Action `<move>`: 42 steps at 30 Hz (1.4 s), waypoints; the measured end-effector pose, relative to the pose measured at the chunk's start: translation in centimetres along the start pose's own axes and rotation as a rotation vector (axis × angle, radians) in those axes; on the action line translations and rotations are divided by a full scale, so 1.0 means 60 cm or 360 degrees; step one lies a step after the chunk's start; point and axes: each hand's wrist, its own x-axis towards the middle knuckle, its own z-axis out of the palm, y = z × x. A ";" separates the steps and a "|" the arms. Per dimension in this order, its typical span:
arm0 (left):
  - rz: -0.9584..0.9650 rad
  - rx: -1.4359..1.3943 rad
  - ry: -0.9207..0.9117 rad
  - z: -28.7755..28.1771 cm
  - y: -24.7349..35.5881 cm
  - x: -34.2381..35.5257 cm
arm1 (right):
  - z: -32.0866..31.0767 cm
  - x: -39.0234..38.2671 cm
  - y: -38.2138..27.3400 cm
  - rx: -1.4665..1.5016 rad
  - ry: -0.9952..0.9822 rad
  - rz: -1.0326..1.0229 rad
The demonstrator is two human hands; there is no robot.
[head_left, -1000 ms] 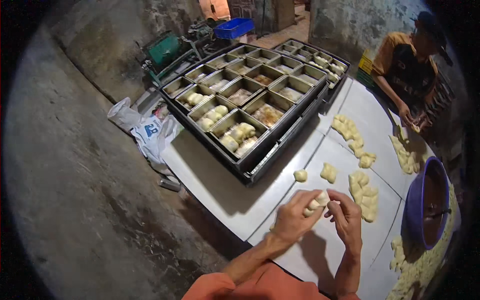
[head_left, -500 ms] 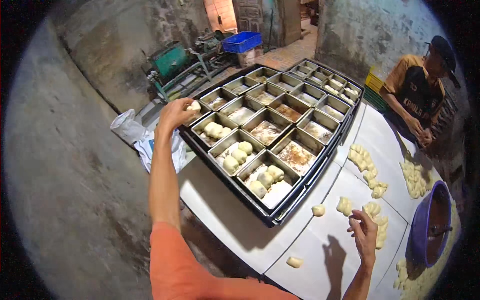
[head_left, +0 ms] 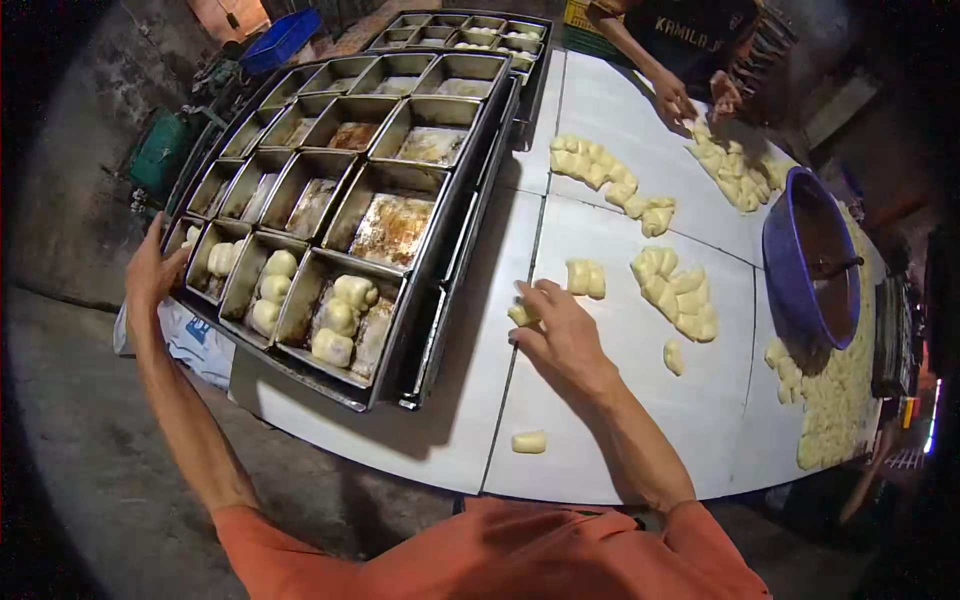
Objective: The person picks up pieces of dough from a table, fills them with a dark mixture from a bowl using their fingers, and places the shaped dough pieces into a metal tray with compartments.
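Observation:
My left hand (head_left: 156, 265) is at the near left corner of the black tray of metal tins (head_left: 268, 354), fingers apart beside a corner tin holding pale dough. Dough lumps (head_left: 338, 322) lie in several front tins. My right hand (head_left: 560, 340) rests on the white tabletop with fingers curved round a small dough piece (head_left: 522, 314), partly hidden by them. Just beyond it is a squarish dough piece (head_left: 585, 278). A scored dough slab (head_left: 673, 293) lies to its right, and a short dough roll (head_left: 529, 442) lies nearer me.
Across the table a co-worker (head_left: 680, 50) handles dough (head_left: 732, 170). A purple bowl (head_left: 785, 258) of brown filling stands at the right beside more dough (head_left: 840, 420). A second tin tray (head_left: 460, 25) is at the back; green machinery (head_left: 155, 150) and a blue crate (head_left: 280, 40) are at the left.
The view has turned. My left hand went from the piece held between both hands to the tray's corner tin. My right hand has moved forward from a raised position onto a small dough piece.

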 end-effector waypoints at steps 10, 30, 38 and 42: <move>0.0771 -0.1846 0.0372 -0.122 0.422 -0.427 | -0.043 -0.051 0.022 0.1855 -0.0066 0.0973; 0.0450 -0.3150 -0.0790 0.061 1.080 -0.563 | -0.251 -0.295 0.153 0.2163 0.0764 0.0858; 0.0362 -0.3636 -0.1403 0.068 1.212 -0.625 | -0.394 -0.304 0.222 0.2675 0.0596 0.0605; 0.0580 -0.3089 -0.1665 0.076 1.188 -0.620 | -0.526 -0.275 0.328 0.1552 0.1376 0.0490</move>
